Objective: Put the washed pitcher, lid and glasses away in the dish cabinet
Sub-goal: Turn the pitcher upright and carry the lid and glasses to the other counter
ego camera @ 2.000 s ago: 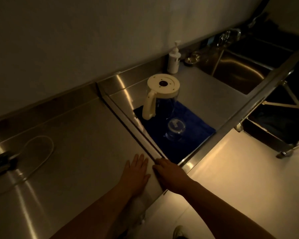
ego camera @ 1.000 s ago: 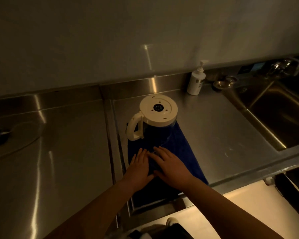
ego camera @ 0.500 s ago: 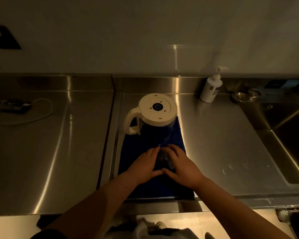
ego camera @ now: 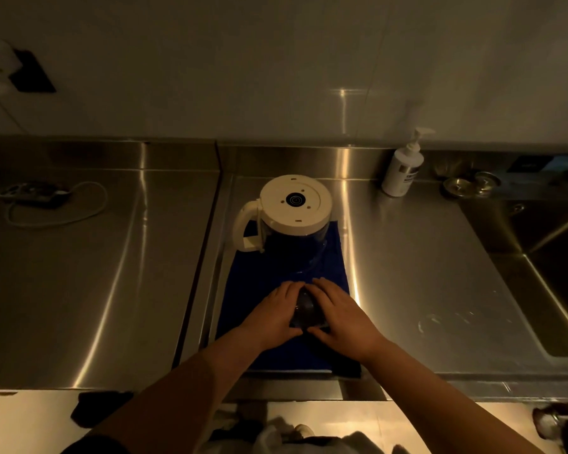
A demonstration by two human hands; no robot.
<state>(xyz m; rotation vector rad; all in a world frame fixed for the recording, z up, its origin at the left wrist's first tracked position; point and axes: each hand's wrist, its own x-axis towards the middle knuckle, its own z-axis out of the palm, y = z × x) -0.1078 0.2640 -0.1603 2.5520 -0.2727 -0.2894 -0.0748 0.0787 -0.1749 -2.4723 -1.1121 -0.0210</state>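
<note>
A clear pitcher (ego camera: 292,253) with a cream base and cream handle stands upside down at the far end of a blue towel (ego camera: 250,309) on the steel counter. Closer to me a clear glass (ego camera: 306,311) rests upside down on the towel. My left hand (ego camera: 271,317) wraps its left side and my right hand (ego camera: 340,317) wraps its right side, both cupped around it. Most of the glass is hidden by my fingers. No separate lid is visible.
A white pump bottle (ego camera: 402,170) stands against the back wall, right of the pitcher. Two small metal strainers (ego camera: 471,185) lie beside it. A sink basin (ego camera: 558,257) opens at the far right. A power strip with a white cord (ego camera: 36,196) lies on the left counter.
My view swung to face the counter squarely. Both hands moved from the counter's front edge onto the towel and closed around the glass.
</note>
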